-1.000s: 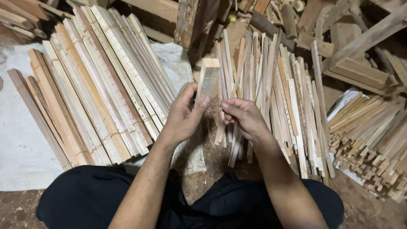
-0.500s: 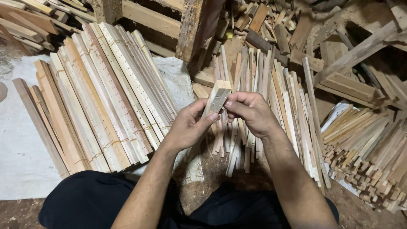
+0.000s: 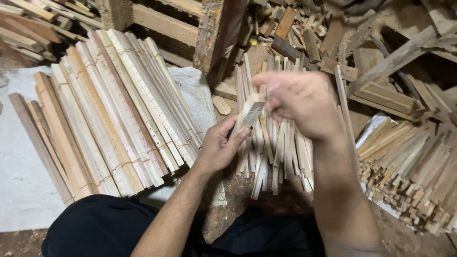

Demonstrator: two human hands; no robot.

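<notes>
- A short, flat, pale wooden slat (image 3: 251, 113) with a row of small holes along one face is held up in front of the person, above the floor.
- The left hand (image 3: 220, 148) grasps the slat's lower end, thumb and fingers (image 3: 242, 134) closed on it.
- The right hand (image 3: 299, 102) is at the slat's upper end, fingers curled; it is blurred, so I cannot tell whether they grip the slat.
- Directly beneath the hands lies a loose heap of thin pale wooden sticks (image 3: 278, 157) on the dirt floor.
- To the left, long drilled wooden strips in tied bundles (image 3: 114, 119) rest side by side on a white sheet (image 3: 24, 190).
- To the right is a stack of short square-ended wooden sticks (image 3: 414, 176).
- Beyond, a dark wooden post (image 3: 219, 28) and scattered offcuts (image 3: 304, 28).
</notes>
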